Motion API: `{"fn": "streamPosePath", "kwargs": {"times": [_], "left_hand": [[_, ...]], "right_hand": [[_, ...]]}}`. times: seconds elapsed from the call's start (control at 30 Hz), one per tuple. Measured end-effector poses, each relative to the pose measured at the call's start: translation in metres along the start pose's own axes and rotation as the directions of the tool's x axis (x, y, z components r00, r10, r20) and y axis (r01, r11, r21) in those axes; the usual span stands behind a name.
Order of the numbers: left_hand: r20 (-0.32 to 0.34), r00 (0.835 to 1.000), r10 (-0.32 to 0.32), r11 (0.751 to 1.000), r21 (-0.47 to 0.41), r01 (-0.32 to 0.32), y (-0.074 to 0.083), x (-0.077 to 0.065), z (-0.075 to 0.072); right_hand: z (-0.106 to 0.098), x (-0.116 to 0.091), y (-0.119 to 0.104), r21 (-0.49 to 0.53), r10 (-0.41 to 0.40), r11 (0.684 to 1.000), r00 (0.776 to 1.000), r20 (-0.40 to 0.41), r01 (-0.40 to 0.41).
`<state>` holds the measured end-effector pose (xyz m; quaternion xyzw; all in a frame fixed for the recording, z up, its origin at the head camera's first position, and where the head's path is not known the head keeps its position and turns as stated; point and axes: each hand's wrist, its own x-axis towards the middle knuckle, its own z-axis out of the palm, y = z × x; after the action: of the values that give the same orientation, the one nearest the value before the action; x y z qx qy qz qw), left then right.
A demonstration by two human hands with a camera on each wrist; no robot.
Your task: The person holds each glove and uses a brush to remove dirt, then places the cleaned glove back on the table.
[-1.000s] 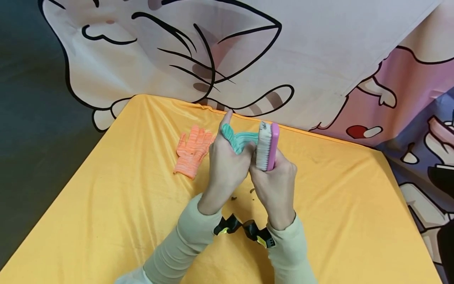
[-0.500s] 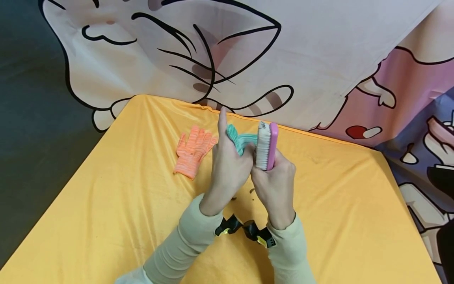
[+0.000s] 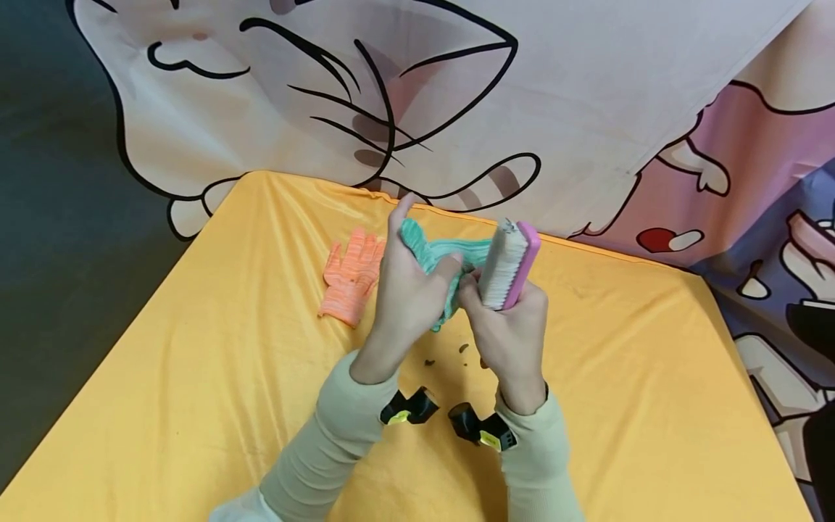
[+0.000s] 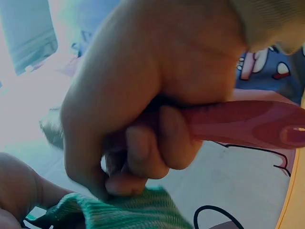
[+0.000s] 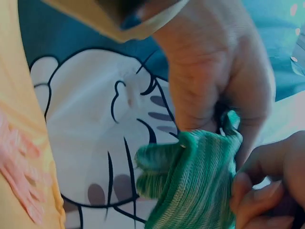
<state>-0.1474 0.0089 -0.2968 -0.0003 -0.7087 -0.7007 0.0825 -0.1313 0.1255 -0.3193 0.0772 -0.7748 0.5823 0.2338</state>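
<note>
A green striped knit glove (image 3: 472,251) is stretched between the two hands above the table. My left hand (image 3: 404,297) grips it with the thumb over the fabric; in the right wrist view, those fingers pinch the glove (image 5: 202,176) near its top edge. My right hand (image 3: 512,337) is wrapped round a pink brush (image 3: 505,264) whose white bristles face left. Its fingertips also touch the glove's edge. From the left wrist view, the pink brush handle (image 4: 243,121) passes through that curled fist. Part of the glove is hidden behind both hands.
An orange knit glove (image 3: 352,283) lies flat on the yellow-covered table (image 3: 215,377), left of the hands. Small dark bits (image 3: 429,362) are scattered below the hands. A curtain (image 3: 574,94) with cartoon cats hangs directly behind the table.
Both hands have drawn apart slightly, the left going left and the right going right with the brush, which tilts more. More of the green glove shows between them and below the left thumb.
</note>
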Motion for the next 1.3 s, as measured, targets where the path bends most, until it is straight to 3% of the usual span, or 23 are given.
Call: {"fn": "streamPosePath", "kwargs": {"times": [0.17, 0.37, 0.6, 0.73, 0.83, 1.0, 1.07, 1.13, 1.2, 1.23, 1.3], "left_hand": [[-0.016, 1.000, -0.001, 1.000, -0.021, 0.001, 0.002, 0.004, -0.008], [-0.084, 0.995, 0.054, 0.998, -0.023, -0.056, 0.003, 0.005, -0.013], [-0.013, 0.997, 0.076, 0.992, -0.097, -0.077, 0.003, 0.002, -0.010], [-0.048, 0.992, 0.117, 0.981, -0.152, -0.123, 0.003, 0.001, -0.009], [-0.165, 0.972, 0.167, 0.943, -0.262, -0.206, 0.002, 0.002, -0.011], [-0.351, 0.917, 0.189, 0.834, -0.435, -0.339, 0.001, 0.005, -0.018], [-0.397, 0.899, 0.185, 0.801, -0.470, -0.372, 0.001, 0.006, -0.023], [-0.440, 0.877, 0.194, 0.796, -0.451, -0.403, 0.001, 0.008, -0.027], [-0.446, 0.870, 0.210, 0.817, -0.409, -0.407, 0.001, 0.010, -0.030], [-0.438, 0.871, 0.222, 0.837, -0.373, -0.401, 0.001, 0.011, -0.031], [-0.389, 0.888, 0.246, 0.878, -0.299, -0.374, 0.000, 0.011, -0.030]], "right_hand": [[-0.002, 0.000, -0.003, 0.030, -0.016, 0.999, 0.999, 0.034, 0.015], [-0.006, 0.000, -0.002, -0.150, -0.039, 0.988, 0.999, 0.034, 0.043], [-0.002, 0.000, 0.003, -0.393, -0.084, 0.911, 0.990, 0.116, 0.123], [0.001, -0.003, 0.003, -0.531, -0.067, 0.837, 0.988, 0.141, 0.133], [0.002, -0.005, 0.000, -0.588, -0.006, 0.799, 0.978, 0.207, 0.129], [-0.001, -0.004, -0.002, -0.605, 0.080, 0.780, 0.933, 0.351, 0.161], [-0.005, -0.003, -0.001, -0.646, 0.090, 0.732, 0.910, 0.405, 0.216], [-0.010, 0.000, 0.001, -0.671, 0.109, 0.700, 0.891, 0.441, 0.247], [-0.016, 0.002, 0.002, -0.672, 0.111, 0.701, 0.894, 0.433, 0.238], [-0.019, 0.003, 0.002, -0.656, 0.105, 0.724, 0.906, 0.410, 0.213], [-0.021, 0.005, 0.002, -0.575, 0.100, 0.809, 0.935, 0.341, 0.123]]}}
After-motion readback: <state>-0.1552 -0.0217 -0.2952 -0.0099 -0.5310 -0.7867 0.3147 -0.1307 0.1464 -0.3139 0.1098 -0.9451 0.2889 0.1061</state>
